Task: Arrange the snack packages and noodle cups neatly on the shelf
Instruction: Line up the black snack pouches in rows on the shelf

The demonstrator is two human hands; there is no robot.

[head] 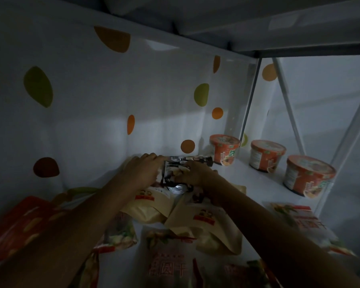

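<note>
Dim stock shelving, in a pantry or a small shop; cannot tell which. Evidence: a white shelf board sits under a second board overhead, carried on pale metal posts with diagonal braces. The back is lined with a white sheet printed with orange, green and brown dots. The stock is packaged food in repeats — three matching orange noodle cups in a row at the right, and several similar snack packages lying loose across the front.
</note>
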